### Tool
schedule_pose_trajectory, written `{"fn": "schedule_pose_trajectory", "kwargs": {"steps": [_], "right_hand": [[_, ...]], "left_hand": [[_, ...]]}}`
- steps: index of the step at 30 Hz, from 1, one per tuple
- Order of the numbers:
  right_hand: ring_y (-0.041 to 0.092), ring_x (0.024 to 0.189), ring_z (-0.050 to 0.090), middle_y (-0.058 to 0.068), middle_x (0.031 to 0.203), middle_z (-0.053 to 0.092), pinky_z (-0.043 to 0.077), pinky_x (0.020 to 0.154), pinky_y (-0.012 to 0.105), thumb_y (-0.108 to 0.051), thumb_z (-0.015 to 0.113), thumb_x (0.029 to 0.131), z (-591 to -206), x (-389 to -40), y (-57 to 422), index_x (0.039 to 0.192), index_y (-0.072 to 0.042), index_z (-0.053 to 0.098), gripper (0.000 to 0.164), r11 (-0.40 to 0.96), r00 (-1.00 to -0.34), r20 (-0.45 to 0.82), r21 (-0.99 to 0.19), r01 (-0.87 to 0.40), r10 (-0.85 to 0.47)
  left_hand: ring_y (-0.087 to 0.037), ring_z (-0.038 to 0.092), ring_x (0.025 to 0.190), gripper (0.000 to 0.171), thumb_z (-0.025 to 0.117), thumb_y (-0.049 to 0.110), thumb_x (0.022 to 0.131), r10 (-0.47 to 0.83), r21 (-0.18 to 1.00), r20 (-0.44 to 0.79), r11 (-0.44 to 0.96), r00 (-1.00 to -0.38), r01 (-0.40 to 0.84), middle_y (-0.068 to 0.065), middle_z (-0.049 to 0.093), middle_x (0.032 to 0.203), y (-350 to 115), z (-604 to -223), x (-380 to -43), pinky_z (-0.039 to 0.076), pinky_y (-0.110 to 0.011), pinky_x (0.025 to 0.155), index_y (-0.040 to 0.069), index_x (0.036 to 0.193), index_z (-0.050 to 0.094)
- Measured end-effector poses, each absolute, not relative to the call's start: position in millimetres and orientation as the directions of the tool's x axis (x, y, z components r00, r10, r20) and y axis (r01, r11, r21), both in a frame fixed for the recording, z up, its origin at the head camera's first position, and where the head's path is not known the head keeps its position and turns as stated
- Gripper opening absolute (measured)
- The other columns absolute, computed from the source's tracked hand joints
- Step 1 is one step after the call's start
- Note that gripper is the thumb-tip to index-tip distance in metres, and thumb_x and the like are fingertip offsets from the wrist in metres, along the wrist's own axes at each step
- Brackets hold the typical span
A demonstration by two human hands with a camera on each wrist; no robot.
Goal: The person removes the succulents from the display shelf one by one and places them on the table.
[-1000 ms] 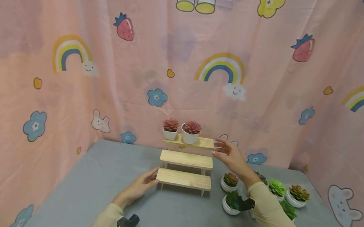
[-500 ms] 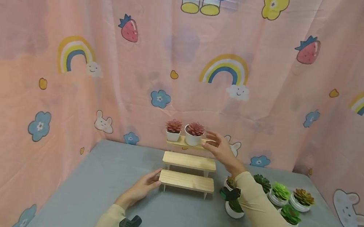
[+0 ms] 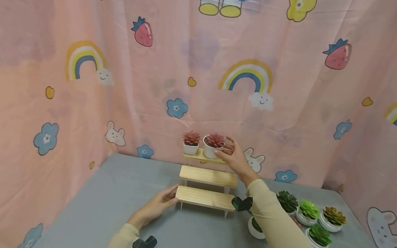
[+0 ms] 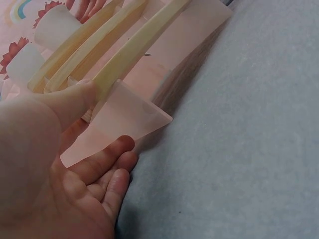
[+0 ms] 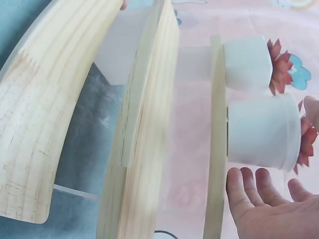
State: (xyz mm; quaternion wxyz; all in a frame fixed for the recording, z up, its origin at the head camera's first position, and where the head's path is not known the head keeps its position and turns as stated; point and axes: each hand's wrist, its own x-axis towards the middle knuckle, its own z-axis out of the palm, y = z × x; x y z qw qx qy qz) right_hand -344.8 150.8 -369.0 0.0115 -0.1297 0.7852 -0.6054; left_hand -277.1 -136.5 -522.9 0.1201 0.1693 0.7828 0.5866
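A three-tier wooden stand on translucent legs has a bottom board [image 3: 205,197], a middle board [image 3: 209,176] and a top board [image 3: 195,157]. My left hand [image 3: 152,207] grips the left end of the bottom board, its thumb on the wood and its fingers by the translucent leg [image 4: 129,112]. On the top board are a square white pot [image 3: 190,150] and a round white pot [image 5: 261,130], each with a reddish succulent. Beside the round pot, my right hand [image 3: 237,159] reaches round it with fingers spread; in the right wrist view the fingertips [image 5: 244,181] look slightly apart from it.
To the right on the grey table [image 3: 105,195] stand several potted succulents, among them a dark green one [image 3: 287,201], a bright green one [image 3: 308,210] and a brownish one [image 3: 334,217]. My right sleeve partly covers others. A pink patterned curtain [image 3: 175,66] hangs behind.
My right hand has moved left from the top board's right end to the round pot. The left hand keeps its place on the bottom board. The camera view has shifted slightly.
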Motion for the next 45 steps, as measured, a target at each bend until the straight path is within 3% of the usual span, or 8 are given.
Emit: {"fn": "schedule_pose_trajectory", "kwargs": {"steps": [22, 36, 45], "right_hand": [[0.038, 0.136, 0.048, 0.026, 0.153, 0.043, 0.044, 0.112, 0.045, -0.015, 0.071, 0.095, -370, -364, 138, 0.158, -0.004, 0.022, 0.081, 0.291, -0.979, 0.143, -0.94, -0.18, -0.145], [0.032, 0.125, 0.055, 0.022, 0.144, 0.051, 0.052, 0.092, 0.029, -0.019, 0.073, 0.093, -372, -360, 140, 0.155, -0.005, 0.032, 0.076, 0.308, -0.978, 0.152, -0.932, -0.19, -0.145], [0.036, 0.129, 0.055, 0.023, 0.146, 0.05, 0.051, 0.102, 0.039, -0.021, 0.074, 0.093, -367, -351, 150, 0.156, -0.002, 0.03, 0.079, 0.352, -0.973, 0.177, -0.91, -0.22, -0.151]], "left_hand": [[-0.042, 0.045, 0.142, 0.067, 0.055, 0.038, 0.104, 0.39, 0.957, -0.011, 0.271, -0.921, 0.103, -0.02, 0.053, 0.147, -131, -521, -277, 0.033, -0.064, 0.117, 0.016, 0.161, 0.028], [-0.042, 0.045, 0.141, 0.067, 0.055, 0.039, 0.104, 0.39, 0.96, -0.016, 0.264, -0.921, 0.095, -0.02, 0.053, 0.146, -132, -523, -278, 0.034, -0.064, 0.117, 0.016, 0.161, 0.028], [-0.043, 0.045, 0.141, 0.066, 0.056, 0.04, 0.103, 0.373, 0.956, -0.018, 0.277, -0.927, 0.093, -0.02, 0.053, 0.146, -135, -522, -276, 0.034, -0.064, 0.116, 0.017, 0.16, 0.031]]}}
